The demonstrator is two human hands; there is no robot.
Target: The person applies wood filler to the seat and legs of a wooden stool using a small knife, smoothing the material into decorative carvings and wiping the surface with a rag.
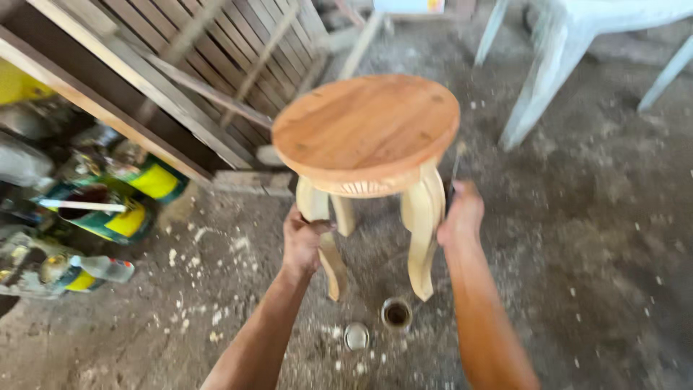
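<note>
left hand (303,242) grips stool (367,130) leg; right hand (460,215) holds brush (455,170)

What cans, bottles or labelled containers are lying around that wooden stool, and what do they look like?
Paint can: left of the stool, open, green and yellow label, a stick across it.
Second can: behind the first, yellow and green label.
Plastic bottle: far left, lying down, clear.
Small open tin: on the floor under the stool, round, dark inside.
Its lid: beside the tin, round, silvery.
</note>
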